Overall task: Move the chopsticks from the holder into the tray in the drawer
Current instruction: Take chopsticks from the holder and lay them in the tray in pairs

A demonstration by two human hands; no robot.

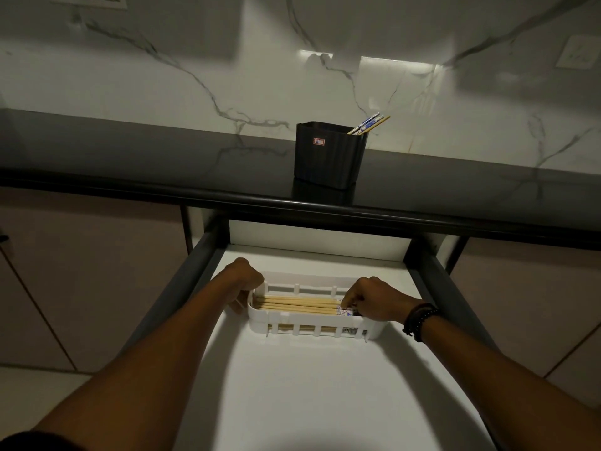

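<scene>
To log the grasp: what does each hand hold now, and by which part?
The right hand pinches the chopsticks in the tray by their blue-patterned ends; the left hand grips the tray's left end.

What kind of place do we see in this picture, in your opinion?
Most likely a home kitchen: a dark countertop against a marble-look wall, a black holder with chopsticks on it, and an open drawer with a white tray below.

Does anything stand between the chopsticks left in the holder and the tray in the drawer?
Nothing visible does. The remaining chopsticks poke from the open holder; the drawer is open, the tray uncovered, left hand and right hand at its ends.
</scene>
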